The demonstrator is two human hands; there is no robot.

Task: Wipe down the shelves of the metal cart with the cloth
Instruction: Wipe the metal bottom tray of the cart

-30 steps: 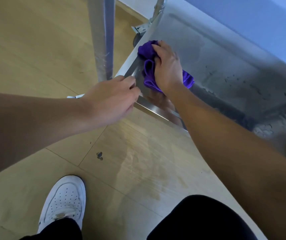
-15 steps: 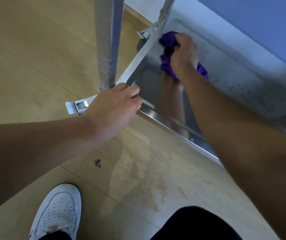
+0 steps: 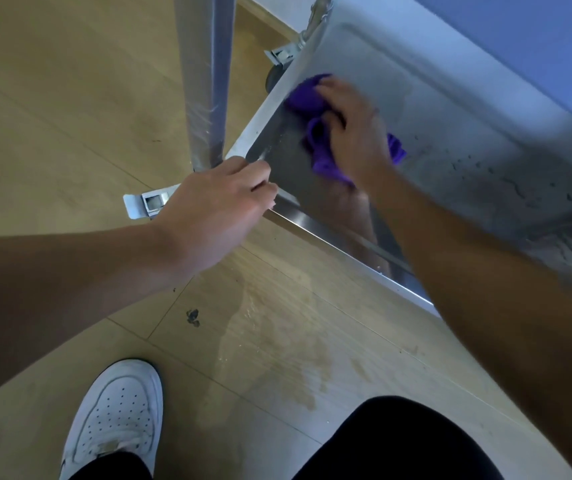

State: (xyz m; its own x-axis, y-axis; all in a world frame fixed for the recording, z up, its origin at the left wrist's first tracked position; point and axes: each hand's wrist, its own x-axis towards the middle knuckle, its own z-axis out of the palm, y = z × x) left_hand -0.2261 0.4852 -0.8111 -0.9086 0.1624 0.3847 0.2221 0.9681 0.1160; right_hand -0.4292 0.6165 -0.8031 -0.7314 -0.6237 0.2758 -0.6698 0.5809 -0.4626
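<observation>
Head view, shelf: the low metal shelf (image 3: 450, 109) runs from 12 to 3 o'clock, a shallow tray with a raised rim
Cloth: the purple cloth (image 3: 322, 161) lies bunched on the shelf at 1 o'clock, just inside the rim at the shelf's near-left end
Right hand: the right hand (image 3: 353, 133) lies on top of the cloth with its fingers bent over the bunch, pressing it flat to the metal; the outline is blurred, so the exact lie of each finger cannot be told
Reason for grip: a bunched cloth under a bent hand probably gives firm pressure and lets the edge reach into the rim fold
Left hand: the left hand (image 3: 218, 209), just off centre at 10 o'clock, has its fingers curled over the shelf's near corner, at the foot of the cart post (image 3: 208, 81)
Reason for hold: the cart stands on a caster (image 3: 146, 204), so this grip likely stops it from rolling under the wiping push
Droplets: dark droplets (image 3: 502, 181) sit on the shelf at 2 o'clock, well apart from the cloth; that area looks not yet wiped
Floor: a wet patch (image 3: 277, 341) marks the wooden floor (image 3: 52, 116) at 6 o'clock; a white shoe (image 3: 118, 414) stands at 7 o'clock
Step in hand: wiping the left end of the shelf; the right end appears to remain
</observation>
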